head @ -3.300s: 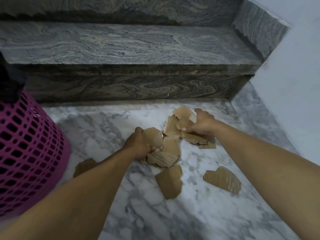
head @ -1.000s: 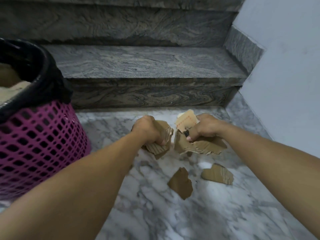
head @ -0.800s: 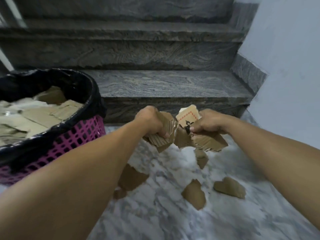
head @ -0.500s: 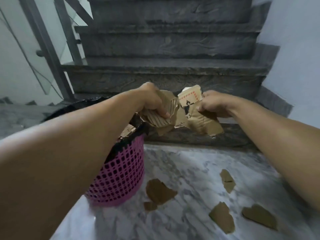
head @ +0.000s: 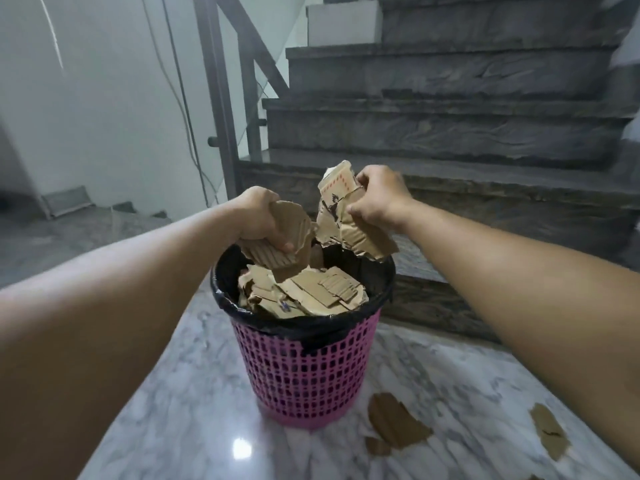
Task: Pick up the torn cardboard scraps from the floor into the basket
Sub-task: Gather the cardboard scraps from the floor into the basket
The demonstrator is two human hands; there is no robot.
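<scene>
The left hand (head: 260, 216) grips a bunch of corrugated scraps (head: 280, 247) above the pink basket (head: 304, 368) (black liner, already heaped with cardboard), over its rim at ten o'clock. The right hand (head: 375, 199) clutches a printed wad of pieces (head: 346, 220) above the rim at one o'clock. On the marble floor (head: 173, 410), loose scraps (head: 394, 424) lie at the basket's four o'clock, another (head: 549, 429) farther right.

Gripped cardboard scraps (head: 277, 251) above pink basket (head: 304, 372)
</scene>
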